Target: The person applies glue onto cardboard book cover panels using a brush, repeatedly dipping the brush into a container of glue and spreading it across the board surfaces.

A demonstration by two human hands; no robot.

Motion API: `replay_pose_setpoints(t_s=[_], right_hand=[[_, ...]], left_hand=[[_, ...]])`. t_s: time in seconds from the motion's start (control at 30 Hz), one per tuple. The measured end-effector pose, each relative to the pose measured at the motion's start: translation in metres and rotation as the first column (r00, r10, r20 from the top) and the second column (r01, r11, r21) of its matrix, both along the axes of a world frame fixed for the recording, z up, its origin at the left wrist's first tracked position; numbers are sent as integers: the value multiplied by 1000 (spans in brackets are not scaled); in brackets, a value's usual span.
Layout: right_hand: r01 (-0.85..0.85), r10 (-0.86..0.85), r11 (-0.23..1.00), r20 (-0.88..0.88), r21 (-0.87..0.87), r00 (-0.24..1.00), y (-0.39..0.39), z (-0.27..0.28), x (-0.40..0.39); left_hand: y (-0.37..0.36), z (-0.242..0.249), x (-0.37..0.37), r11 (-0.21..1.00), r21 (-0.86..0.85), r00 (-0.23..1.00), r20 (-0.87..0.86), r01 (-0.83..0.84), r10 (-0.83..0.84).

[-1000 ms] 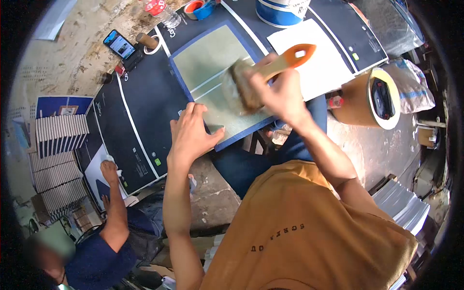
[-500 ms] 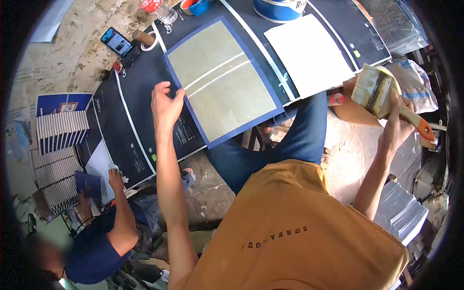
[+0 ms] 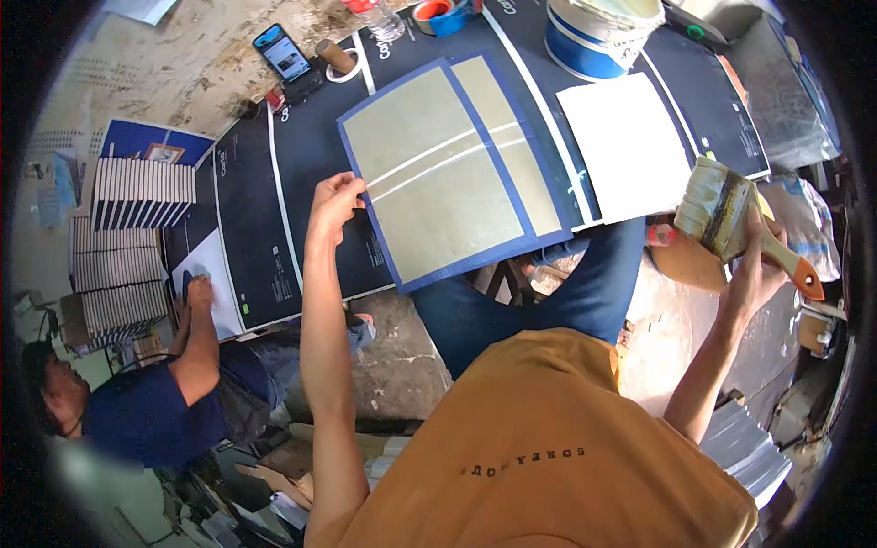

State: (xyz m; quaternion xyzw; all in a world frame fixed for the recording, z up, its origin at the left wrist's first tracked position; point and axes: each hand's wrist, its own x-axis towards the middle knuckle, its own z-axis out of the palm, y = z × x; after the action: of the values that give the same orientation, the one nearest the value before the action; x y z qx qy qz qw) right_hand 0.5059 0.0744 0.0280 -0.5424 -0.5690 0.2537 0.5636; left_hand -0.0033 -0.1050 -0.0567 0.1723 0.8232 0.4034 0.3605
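Note:
My left hand (image 3: 336,203) pinches the left edge of a grey-green panel with a blue border (image 3: 420,173). A second such panel (image 3: 512,137) lies partly under it, its right part showing. Both have white lines across them and rest on the black table surface (image 3: 311,164). My right hand (image 3: 754,269) is closed around the handle of a wide brush (image 3: 722,212), held up beyond the table's right front edge, bristles pointing left. A white sheet (image 3: 630,146) lies between the panels and the brush.
A white and blue bucket (image 3: 598,41) stands at the back. Behind the panels are a phone (image 3: 283,57), a tape roll (image 3: 343,66), a bottle (image 3: 379,20) and an orange-and-blue item (image 3: 443,14). At left, a co-worker (image 3: 164,406) handles something beside stacked books (image 3: 142,194).
My left hand has taken hold of the top panel, which has shifted left and uncovered the second panel. The view has shifted, and the co-worker's hands have moved over the white paper.

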Motion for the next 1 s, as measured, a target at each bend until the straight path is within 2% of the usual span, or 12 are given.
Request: replay_pose_setpoints(t_s=[0.13,0.27,0.3,0.43,0.47,0.53,0.6,0.8,0.87,0.9,0.93,1.0], right_hand=[[-148,152,987,-62,63,987,5,-5,-57],[-499,497,866,-130,24,858,4,-10,-204],[-571,574,819,-113,63,811,-1,-6,-246],[-701,723,687,84,-191,686,-25,-12,-364],[-706,710,704,110,-80,695,-30,-35,-387],[-720,732,675,260,-159,629,-33,-54,-396],[-760,812,582,162,-289,560,-20,-56,-371],[-496,412,866,463,70,785,37,-17,-262],[-484,401,864,397,135,826,27,-3,-249],[-523,495,852,282,32,822,14,-1,-248],[-597,552,800,319,60,771,-7,5,-253],[-869,823,468,278,163,495,-46,-7,-265]], left_hand=[[-2,2,7,995,72,993,101,-63,56],[-6,-8,0,994,93,991,124,-56,44],[-7,-9,1,992,111,990,133,-57,42],[-11,-12,2,987,151,986,162,-63,38],[-11,-16,1,984,162,985,165,-76,49],[-12,-18,-1,982,183,987,157,-53,24],[-16,-20,-1,975,219,988,156,-29,-5],[-17,-22,0,955,296,987,144,25,-70],[-14,-29,-2,946,321,976,217,-42,-31],[-13,-27,-1,944,319,965,264,-85,-2],[-14,-26,0,943,309,951,308,-126,26],[-14,-32,-1,931,340,941,338,-131,8]])
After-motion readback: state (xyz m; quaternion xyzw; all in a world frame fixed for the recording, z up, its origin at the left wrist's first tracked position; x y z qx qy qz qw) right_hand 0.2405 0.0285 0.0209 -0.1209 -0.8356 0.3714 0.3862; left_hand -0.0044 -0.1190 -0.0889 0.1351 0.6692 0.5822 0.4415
